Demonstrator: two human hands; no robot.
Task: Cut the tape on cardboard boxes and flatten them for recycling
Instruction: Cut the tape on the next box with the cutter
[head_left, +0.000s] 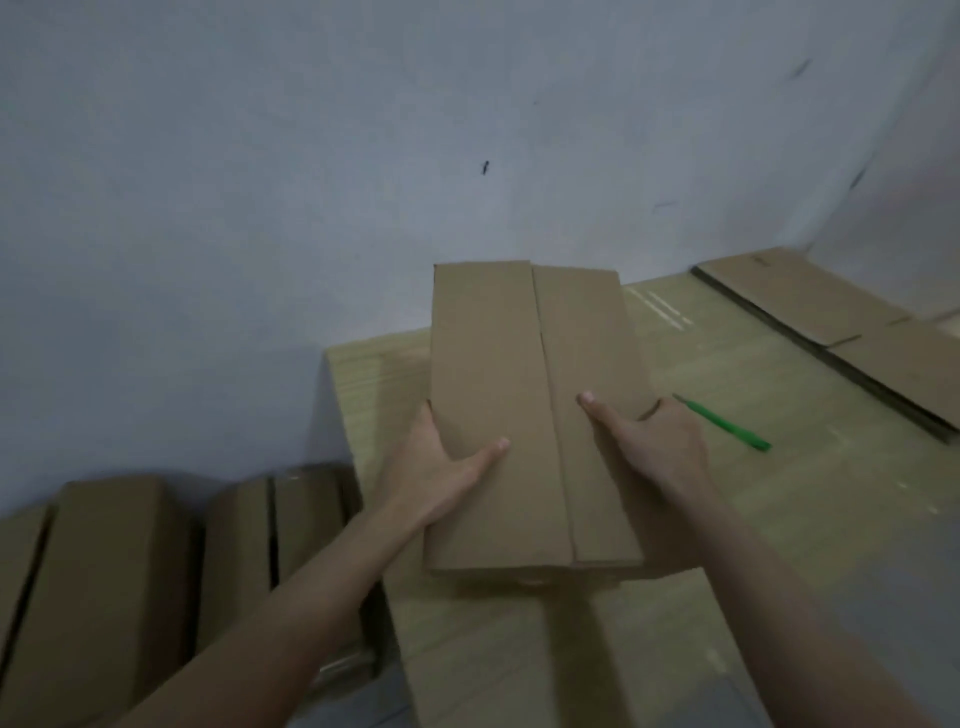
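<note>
No text, label, brand, number or sign could be read anywhere in the blurred head view. The flattened cardboard (810, 306) at the far right carried a small dark mark near its far end, too smeared to tell whether it was print. The wall (311, 156) bore only a few dark scuffs, none of them letters.
</note>
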